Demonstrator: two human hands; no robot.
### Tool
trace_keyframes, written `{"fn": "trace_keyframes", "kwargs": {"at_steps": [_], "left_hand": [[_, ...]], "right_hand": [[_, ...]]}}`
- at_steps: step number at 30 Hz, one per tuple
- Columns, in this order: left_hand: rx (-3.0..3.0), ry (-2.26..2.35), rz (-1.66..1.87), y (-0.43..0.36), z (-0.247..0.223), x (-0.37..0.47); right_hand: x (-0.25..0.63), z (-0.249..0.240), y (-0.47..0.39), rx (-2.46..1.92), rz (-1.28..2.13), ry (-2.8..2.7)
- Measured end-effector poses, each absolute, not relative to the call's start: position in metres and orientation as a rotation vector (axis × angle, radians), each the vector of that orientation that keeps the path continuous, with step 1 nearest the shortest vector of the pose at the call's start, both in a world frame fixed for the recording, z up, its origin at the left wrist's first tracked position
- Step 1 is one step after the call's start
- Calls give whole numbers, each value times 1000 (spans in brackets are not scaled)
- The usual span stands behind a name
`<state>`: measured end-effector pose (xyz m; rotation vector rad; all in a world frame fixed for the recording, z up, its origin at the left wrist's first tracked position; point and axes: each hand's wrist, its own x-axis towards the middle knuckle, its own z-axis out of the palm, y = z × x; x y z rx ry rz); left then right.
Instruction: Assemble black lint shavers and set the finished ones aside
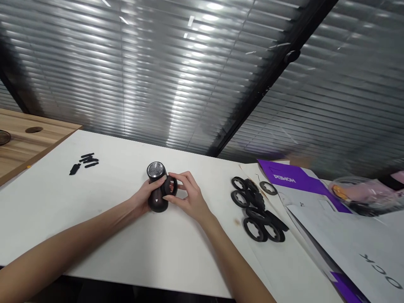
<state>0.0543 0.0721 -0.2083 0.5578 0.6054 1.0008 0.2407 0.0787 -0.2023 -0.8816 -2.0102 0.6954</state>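
A dark cylindrical device [158, 201] with a perforated silver top stands upright on the white table. My left hand [145, 195] is wrapped round its left side, the thumb across its front. At the device's right side, my right hand [188, 195] pinches a black ring [174, 186] between thumb and fingers. The ring is tilted on edge and close against the device; whether it is attached there I cannot tell. Several black rings [252, 229] lie in a loose pile to the right. Small flat black pieces [89, 160] lie at the left of the table.
The white table [126, 252] meets a wooden surface [47, 143] at the left. Purple and white packaging [284, 179] and a large white printed sheet or box [353, 248] lie at the right. A clear plastic bag [350, 189] is behind them. Metallic blinds rise behind the table.
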Motion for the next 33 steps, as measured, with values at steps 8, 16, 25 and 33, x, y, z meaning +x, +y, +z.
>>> {"fn": "trace_keyframes", "kwargs": {"at_steps": [8,16,25,33], "left_hand": [[526,611,1049,71,-207,56],[555,729,982,72,-207,56],[511,773,932,68,-197,54],[526,784,939,69,-202,54]], "right_hand": [[231,-207,75,-1007,633,-1956],[241,-202,85,-920,1043,-1850],[245,-198,88,-876,1232,-1776],[246,-201,89,-892,1177,-1801]]}}
